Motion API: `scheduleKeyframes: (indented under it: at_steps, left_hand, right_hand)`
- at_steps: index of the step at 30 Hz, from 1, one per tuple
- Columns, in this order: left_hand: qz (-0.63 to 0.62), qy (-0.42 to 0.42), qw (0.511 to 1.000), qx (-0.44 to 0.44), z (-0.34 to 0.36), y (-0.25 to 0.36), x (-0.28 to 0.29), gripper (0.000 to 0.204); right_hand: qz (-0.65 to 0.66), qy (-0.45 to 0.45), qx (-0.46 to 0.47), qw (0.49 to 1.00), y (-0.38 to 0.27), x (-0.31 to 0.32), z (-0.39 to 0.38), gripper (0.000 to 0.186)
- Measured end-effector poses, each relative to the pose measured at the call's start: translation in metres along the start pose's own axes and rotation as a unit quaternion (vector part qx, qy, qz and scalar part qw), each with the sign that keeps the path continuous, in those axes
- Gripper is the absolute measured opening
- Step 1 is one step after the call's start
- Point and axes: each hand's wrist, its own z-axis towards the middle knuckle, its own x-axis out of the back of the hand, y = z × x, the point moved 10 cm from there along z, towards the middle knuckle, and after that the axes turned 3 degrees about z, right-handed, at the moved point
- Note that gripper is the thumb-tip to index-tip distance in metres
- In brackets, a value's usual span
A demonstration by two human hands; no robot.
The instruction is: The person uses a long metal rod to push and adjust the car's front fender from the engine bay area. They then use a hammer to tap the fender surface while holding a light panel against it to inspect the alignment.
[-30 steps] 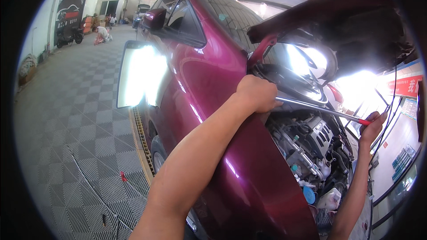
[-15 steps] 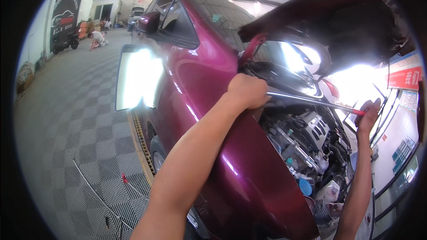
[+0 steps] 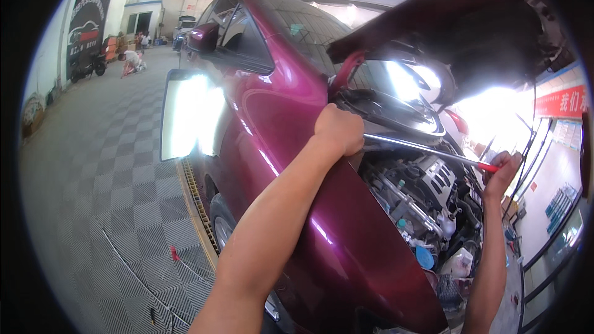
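Left hand [image 3: 338,131] fisted on long silver prop rod [image 3: 421,147], right hand [image 3: 502,170] gripping its red tip, centre-right: steadying the raised maroon bonnet [image 3: 458,31].

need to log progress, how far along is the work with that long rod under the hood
Done: the hood is up and the engine bay is exposed. In hand: the left hand rests at the fender edge by one end of the silver rod, and the right hand holds its red-tipped end, the rod lying across the bay. Left: the rod props nothing yet, and neither end looks seated.
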Motion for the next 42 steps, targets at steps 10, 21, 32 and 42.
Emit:
scheduleKeyframes:
  at_steps: [10,21,32,42]
  left_hand:
    - [0.025,-0.011,1.0,0.013,0.005,-0.002,-0.006,0.03]
    - [0.03,0.029,0.999,0.012,0.001,-0.004,0.001,0.029]
    - [0.018,0.017,1.0,0.01,-0.001,-0.001,0.0,0.022]
    - [0.022,0.03,0.999,0.031,0.004,-0.008,-0.002,0.024]
  right_hand:
    - [-0.004,0.035,0.069,0.997,-0.028,-0.02,-0.019,0.065]
    - [0.045,0.041,0.106,0.992,-0.007,-0.003,-0.009,0.052]
    - [0.07,0.058,0.104,0.991,-0.019,-0.019,-0.01,0.066]
    - [0.026,0.016,0.041,0.999,-0.008,-0.03,0.012,0.064]
